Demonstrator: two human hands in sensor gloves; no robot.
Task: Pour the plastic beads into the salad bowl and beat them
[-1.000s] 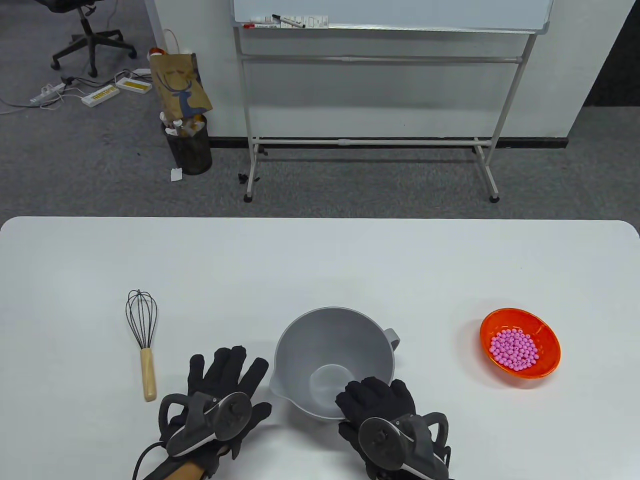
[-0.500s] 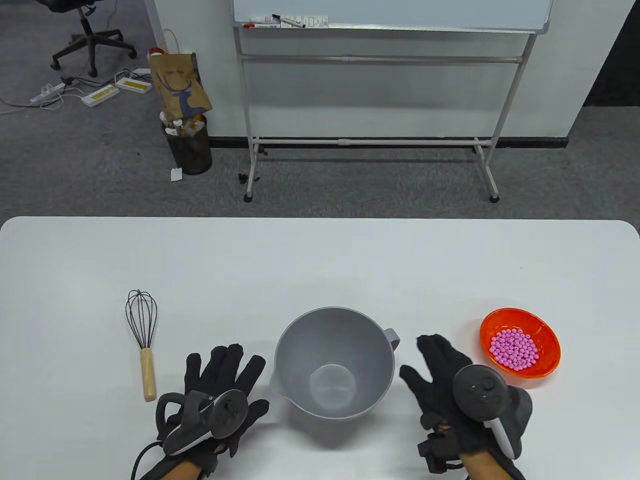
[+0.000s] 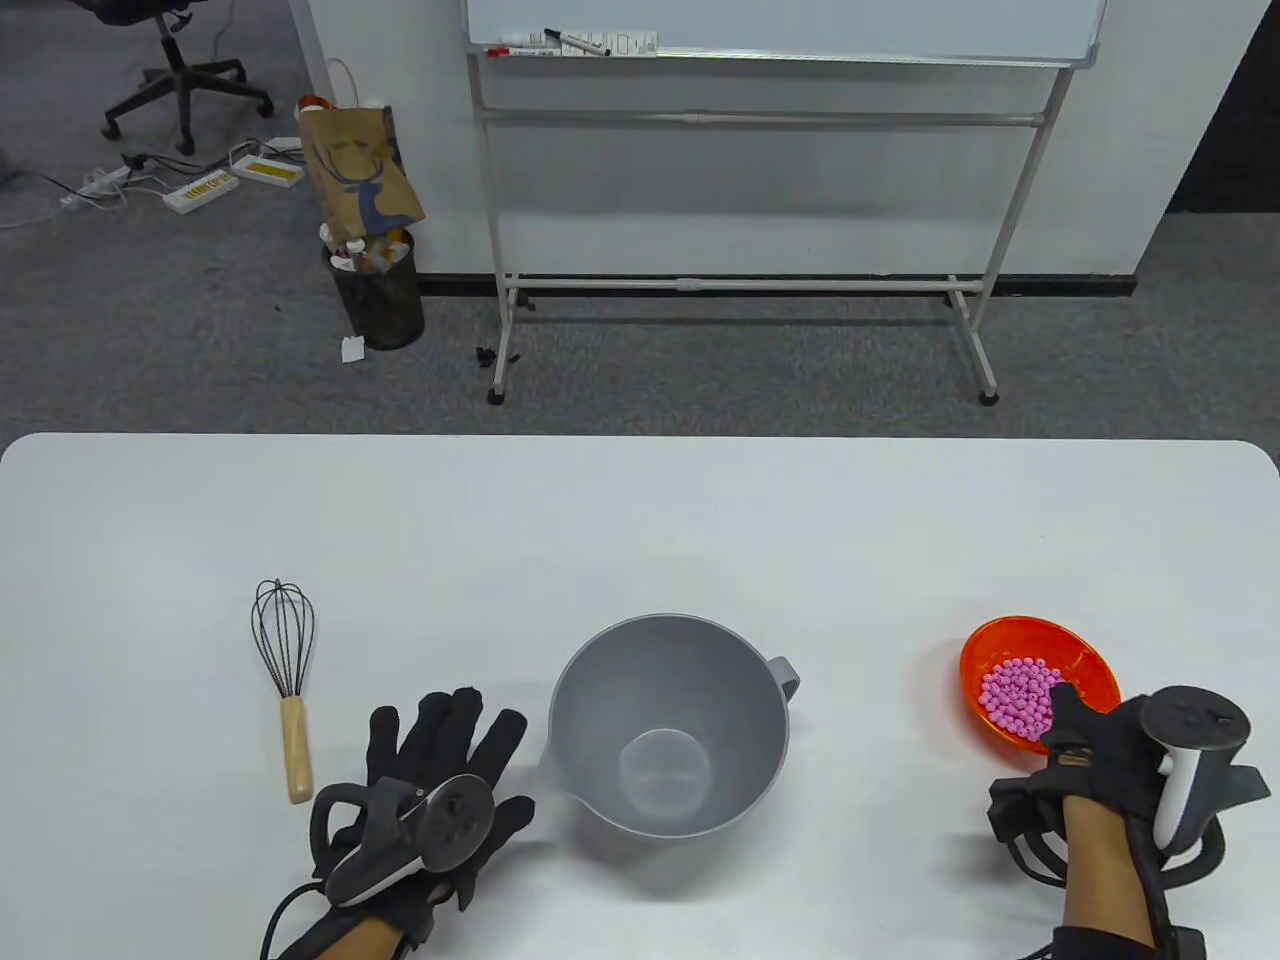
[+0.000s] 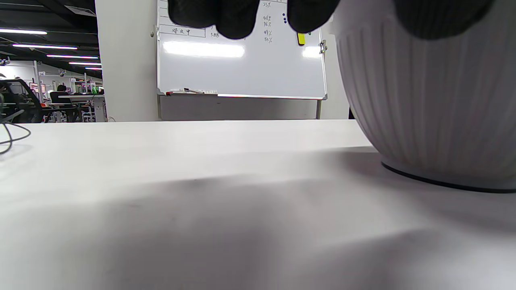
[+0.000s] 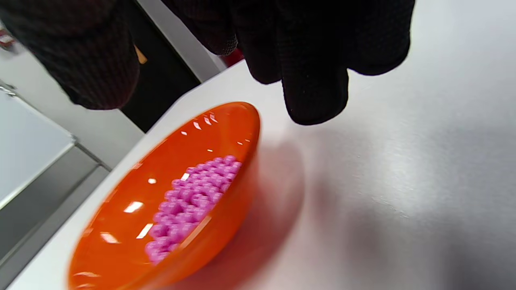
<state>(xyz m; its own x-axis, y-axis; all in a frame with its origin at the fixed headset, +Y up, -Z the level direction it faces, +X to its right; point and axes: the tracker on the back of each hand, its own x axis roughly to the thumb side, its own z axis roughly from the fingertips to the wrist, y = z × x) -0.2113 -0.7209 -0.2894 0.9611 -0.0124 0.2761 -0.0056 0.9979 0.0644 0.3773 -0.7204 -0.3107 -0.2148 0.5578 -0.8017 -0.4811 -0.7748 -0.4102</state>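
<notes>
The grey salad bowl [image 3: 670, 725] stands empty near the table's front middle, and its ribbed side [image 4: 423, 100] fills the right of the left wrist view. My left hand [image 3: 440, 745] lies flat on the table just left of it with fingers spread, holding nothing. At the front right sits an orange bowl [image 3: 1040, 625] of pink plastic beads [image 3: 1015, 690]. My right hand [image 3: 1075, 730] is at its near rim, thumb over the rim. The thumb [image 5: 92, 60] and fingers [image 5: 314, 80] hover either side of the orange bowl [image 5: 133, 185], apart from it. A wooden-handled whisk [image 3: 296, 740] lies at the left.
The white table [image 3: 640, 520] reaches back to a far edge. On the carpet beyond it are a whiteboard stand [image 3: 740, 285], a wire bin [image 3: 378, 295] with a paper bag, and an office chair [image 3: 180, 70].
My right hand left the salad bowl's near rim, swept right across the table and now hovers at the orange bowl. The left hand has barely moved.
</notes>
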